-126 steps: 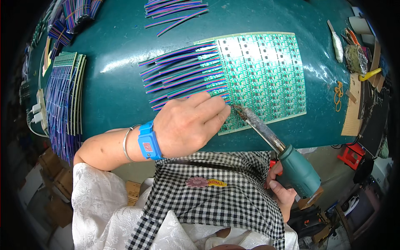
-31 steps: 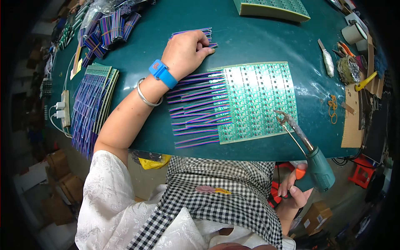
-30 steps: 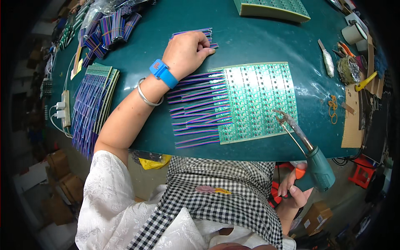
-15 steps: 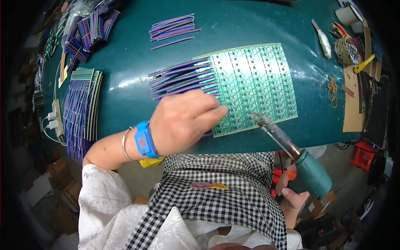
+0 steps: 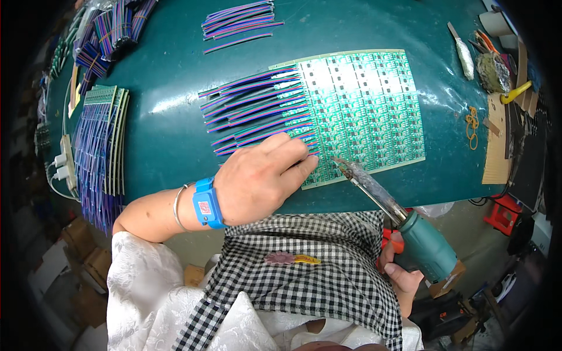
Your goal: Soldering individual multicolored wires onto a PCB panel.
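A panel of green circuit boards (image 5: 369, 111) lies on the table in front of me. Along its left side rows of multicoloured flat wires (image 5: 252, 114) are laid, their ends on the panel. My left hand (image 5: 263, 175), with a blue wrist strap (image 5: 206, 202) and a bangle, is closed in a pinch on a flat wire at the panel's lower left; the fingers hide most of that wire. In my right hand (image 5: 401, 272), partly hidden behind the tool, is a green soldering gun (image 5: 430, 245). Its tip points at the panel just right of my left fingertips.
Loose flat wires (image 5: 240, 23) lie at the back, and bundled ones (image 5: 120, 26) at the far left. A stack of wired panels (image 5: 105, 140) sits left, beside a power strip (image 5: 66, 164). Rubber bands (image 5: 472, 128), a foil-wrapped knife (image 5: 462, 55) and cardboard (image 5: 497, 140) are on the right.
The soldering gun has moved left, bringing its tip closer to my left fingertips. My left hand stays at the panel's lower left edge, still pinched. The view has shifted slightly.
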Available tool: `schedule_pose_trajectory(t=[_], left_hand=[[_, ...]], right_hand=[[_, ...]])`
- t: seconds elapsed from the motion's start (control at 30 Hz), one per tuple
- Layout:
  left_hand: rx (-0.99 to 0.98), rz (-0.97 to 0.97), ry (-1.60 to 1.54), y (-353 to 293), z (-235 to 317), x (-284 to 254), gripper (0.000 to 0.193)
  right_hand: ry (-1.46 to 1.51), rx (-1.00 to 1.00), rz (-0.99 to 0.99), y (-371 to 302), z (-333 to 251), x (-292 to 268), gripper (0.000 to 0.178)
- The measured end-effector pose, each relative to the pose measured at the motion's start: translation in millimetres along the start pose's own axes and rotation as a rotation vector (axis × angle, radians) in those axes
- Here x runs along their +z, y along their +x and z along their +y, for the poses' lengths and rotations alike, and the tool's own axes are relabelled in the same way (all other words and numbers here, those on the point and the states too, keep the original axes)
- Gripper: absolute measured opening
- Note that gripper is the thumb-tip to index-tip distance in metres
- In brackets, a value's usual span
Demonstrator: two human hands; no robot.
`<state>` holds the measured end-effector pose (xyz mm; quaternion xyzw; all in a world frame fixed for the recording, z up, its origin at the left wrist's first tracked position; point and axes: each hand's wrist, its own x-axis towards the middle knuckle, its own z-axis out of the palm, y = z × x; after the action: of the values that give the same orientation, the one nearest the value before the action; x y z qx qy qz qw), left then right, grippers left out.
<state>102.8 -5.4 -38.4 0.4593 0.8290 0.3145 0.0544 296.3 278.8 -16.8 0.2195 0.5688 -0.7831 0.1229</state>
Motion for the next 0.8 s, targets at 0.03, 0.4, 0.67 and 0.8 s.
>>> schedule_pose_trajectory(t=[0.03,0.4,0.67,0.8], left_hand=[[0.0,0.006,-0.01,-0.6,-0.4,0.8,0.043],[0.059,0.082,0.043,-1.1,-0.8,10.8,0.04],[0.074,0.093,0.073,-2.7,0.7,11.7,0.042],[0.084,0.09,0.076,-1.4,0.6,11.4,0.043]], right_hand=[[0.002,0.014,-0.006,0.3,-0.6,0.3,0.06],[-0.032,0.04,-0.033,2.2,2.3,-2.3,0.058],[-0.074,0.07,0.023,3.7,4.4,-0.3,0.048],[-0.345,-0.005,0.015,10.0,10.2,-4.9,0.036]])
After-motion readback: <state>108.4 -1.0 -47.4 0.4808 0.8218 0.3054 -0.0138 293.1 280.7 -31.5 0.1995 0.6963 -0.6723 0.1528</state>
